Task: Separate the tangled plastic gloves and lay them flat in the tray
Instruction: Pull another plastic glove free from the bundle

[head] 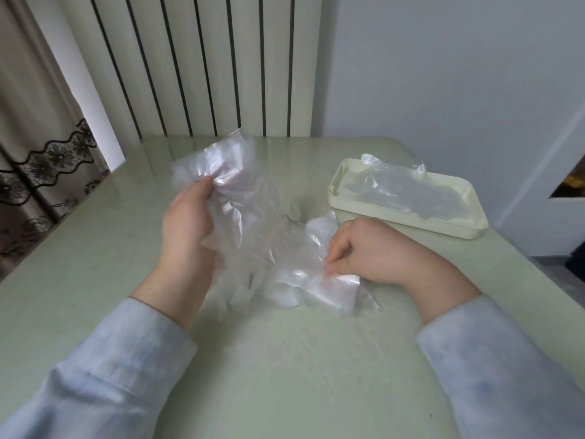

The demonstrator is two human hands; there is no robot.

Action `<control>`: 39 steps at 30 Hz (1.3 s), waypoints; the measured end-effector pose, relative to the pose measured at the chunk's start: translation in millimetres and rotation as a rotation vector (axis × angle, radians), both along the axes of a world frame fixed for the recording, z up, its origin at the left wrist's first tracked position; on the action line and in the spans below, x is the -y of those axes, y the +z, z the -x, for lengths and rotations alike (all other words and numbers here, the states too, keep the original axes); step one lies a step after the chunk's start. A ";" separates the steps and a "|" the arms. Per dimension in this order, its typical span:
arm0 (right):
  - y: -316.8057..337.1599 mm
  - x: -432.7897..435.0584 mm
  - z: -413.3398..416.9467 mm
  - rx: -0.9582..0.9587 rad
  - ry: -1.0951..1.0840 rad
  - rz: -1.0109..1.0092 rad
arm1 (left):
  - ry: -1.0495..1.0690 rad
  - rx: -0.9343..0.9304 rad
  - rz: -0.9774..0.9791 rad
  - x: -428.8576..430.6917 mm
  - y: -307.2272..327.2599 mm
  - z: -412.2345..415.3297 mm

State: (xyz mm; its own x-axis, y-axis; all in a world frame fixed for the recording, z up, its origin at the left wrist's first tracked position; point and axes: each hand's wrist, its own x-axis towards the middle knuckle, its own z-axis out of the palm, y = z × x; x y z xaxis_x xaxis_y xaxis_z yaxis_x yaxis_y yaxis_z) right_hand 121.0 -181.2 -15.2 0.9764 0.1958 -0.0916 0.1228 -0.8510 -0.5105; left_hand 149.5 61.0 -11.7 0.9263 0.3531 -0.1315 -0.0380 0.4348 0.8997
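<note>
Left hand (186,217) grips one glove (215,172) up, right hand (364,251) pinches another (316,280) on table (95,248); fingers look knotted btwn, hard pull prob tears film.

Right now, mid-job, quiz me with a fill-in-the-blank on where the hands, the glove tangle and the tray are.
The cream tray stands on the pale green table, on the person's ____ side.
At least one clear glove already lies inside the ____.
The left hand grips the far end of the tangled plastic gloves, held ____ than the near end.
The right hand pinches the near end, low over the ____.
Missing words: right; tray; higher; table.
</note>
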 end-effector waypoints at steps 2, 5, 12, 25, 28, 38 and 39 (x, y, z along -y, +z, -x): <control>1.5 -0.7 0.7 0.055 0.023 -0.019 | -0.027 0.011 -0.037 1.3 -0.7 0.3; 6.3 -2.9 2.5 0.147 -0.004 -0.151 | -0.014 0.004 -0.046 2.8 0.4 2.8; 15.8 -2.6 5.8 0.252 0.039 -0.416 | -0.022 0.028 -0.023 6.9 3.7 7.9; 29.9 -18.4 17.7 0.158 -0.054 -0.794 | -0.137 0.081 -0.140 22.8 10.4 25.0; 30.0 -24.6 19.2 -0.046 -0.207 -0.759 | -0.210 0.077 -0.187 28.3 9.5 28.7; 23.9 -14.6 14.8 -0.389 -0.054 -1.180 | -0.255 0.030 -0.123 31.1 2.0 30.9; 22.3 -13.4 14.1 -0.367 -0.019 -1.177 | -0.247 0.027 -0.119 31.6 2.6 31.0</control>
State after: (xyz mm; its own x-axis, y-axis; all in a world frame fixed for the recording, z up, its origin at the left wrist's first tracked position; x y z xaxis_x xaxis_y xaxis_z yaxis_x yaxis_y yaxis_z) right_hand 106.9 -167.7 7.0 0.9336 0.3306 -0.1383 -0.1968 0.1504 -0.9688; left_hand 118.5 29.4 -9.1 0.9889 0.1272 -0.0769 0.0317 0.3252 0.9451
